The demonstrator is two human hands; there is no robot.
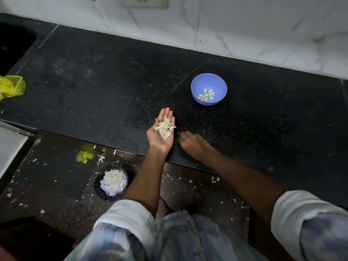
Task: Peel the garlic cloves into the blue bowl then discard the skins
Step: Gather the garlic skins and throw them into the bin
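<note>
On the left hand (162, 131), held flat and palm-up, a heap of skins (165, 128) is carried. Beside it the right hand (194, 143) is curled knuckles-down on the counter (94, 81), apparently gathering scraps. Being feather-light and flyaway, skins are best cupped, not pinched. Peeled cloves (206, 95) lie in the bowl (208, 88); the bin (111, 182) stands below.

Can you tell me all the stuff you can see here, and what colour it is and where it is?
blue bowl: one, blue, on the counter to the right
garlic cloves: several, pale yellow, inside the blue bowl
garlic skins: a small pile, white, lying on the left palm
bin: one, black, on the floor, holding white scraps
mesh bags: two, yellow, one at the counter's left end, one on the floor
counter: one, black
wall socket: one, pale, on the wall
left hand: one, palm up, open
right hand: one, resting on the counter, fingers curled under
</note>
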